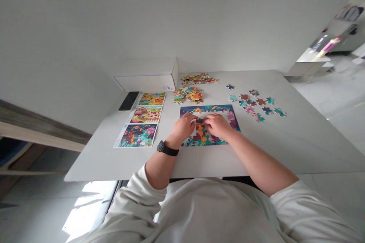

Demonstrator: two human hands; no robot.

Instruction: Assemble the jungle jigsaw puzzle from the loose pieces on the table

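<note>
Left hand [184, 127] and right hand [217, 126] lay half-closed on the partly built jigsaw puzzle [203, 139], fingers curled near its central gap; whether either gripped a piece could not be told. The puzzle sat near the table's [285, 148] front edge, below two heaped piles of loose pieces [188, 95].

No legible text or labels.
</note>
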